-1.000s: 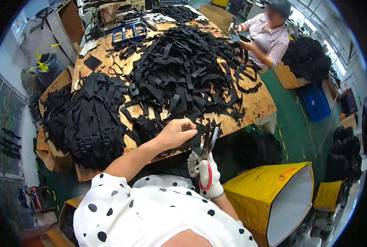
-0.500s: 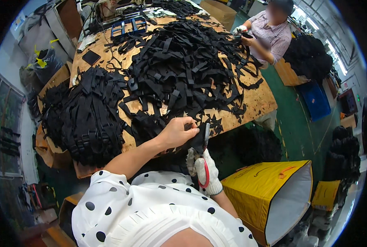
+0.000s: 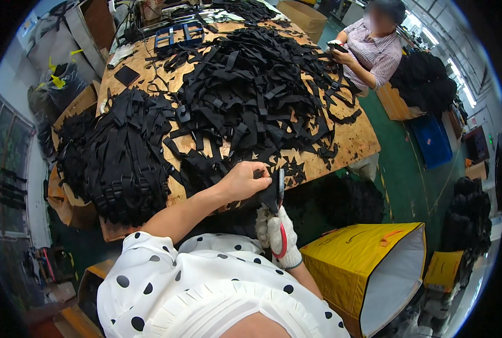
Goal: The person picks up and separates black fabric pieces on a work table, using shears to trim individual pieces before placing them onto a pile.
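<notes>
My bare left hand (image 3: 242,181) is closed, thumb against curled fingers, on a black webbing strap (image 3: 269,197) by the table's near edge. My right hand (image 3: 284,241), in a white knit glove, is wrapped round scissors (image 3: 281,183) with red handles. Their blades point away from me, right beside the strap; whether they touch it I cannot tell. Small black offcuts (image 3: 293,170) lie on the wood just beyond my hands. A large heap of black straps (image 3: 245,90) covers the middle of the table, and a bundle of straps with buckles (image 3: 124,163) lies to the left.
A yellow bag (image 3: 341,256) with a pale lining stands open at my right. Across the wooden table (image 3: 355,138), a co-worker (image 3: 372,53) in a striped shirt handles something small and dark. A dark flat device (image 3: 127,76) and a blue tray (image 3: 177,35) lie at the far left.
The scissor blades have shifted slightly left, toward my left hand. My left hand stays nearly in place. Across the table, the co-worker's hands have moved a little.
</notes>
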Motion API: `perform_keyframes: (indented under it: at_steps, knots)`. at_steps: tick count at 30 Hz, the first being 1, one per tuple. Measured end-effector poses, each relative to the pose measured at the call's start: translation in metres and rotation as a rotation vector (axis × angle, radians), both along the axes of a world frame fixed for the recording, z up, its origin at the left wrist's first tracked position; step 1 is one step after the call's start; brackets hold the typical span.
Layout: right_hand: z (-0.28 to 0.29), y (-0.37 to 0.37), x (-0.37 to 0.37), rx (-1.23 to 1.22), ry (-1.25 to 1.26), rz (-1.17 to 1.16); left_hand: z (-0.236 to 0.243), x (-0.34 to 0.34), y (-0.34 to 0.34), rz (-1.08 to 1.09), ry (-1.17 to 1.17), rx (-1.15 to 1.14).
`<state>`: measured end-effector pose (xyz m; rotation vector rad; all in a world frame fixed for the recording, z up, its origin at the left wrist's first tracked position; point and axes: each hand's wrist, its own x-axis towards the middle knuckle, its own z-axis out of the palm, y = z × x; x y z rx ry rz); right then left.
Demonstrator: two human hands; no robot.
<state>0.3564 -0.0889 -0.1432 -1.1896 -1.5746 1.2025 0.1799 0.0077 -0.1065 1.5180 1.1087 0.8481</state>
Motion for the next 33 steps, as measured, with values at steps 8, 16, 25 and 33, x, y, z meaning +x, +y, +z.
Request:
perform_keyframes:
  at_steps: [8,16,25,33]
  knots:
    - [0.000,-0.001,0.000,0.002,0.000,-0.010,-0.001,0.003,-0.001,-0.055,0.040,-0.092]
    - [-0.008,-0.004,0.000,-0.288,0.304,-0.068,-0.014,-0.001,-0.002,-0.060,-0.050,-0.130]
    - [-0.009,-0.009,0.005,-0.468,0.527,-0.151,0.062,-0.105,0.001,0.365,-0.473,0.162]
    - [-0.017,-0.012,0.004,-0.520,0.553,-0.178,0.124,-0.191,-0.009,0.702,-1.055,0.898]
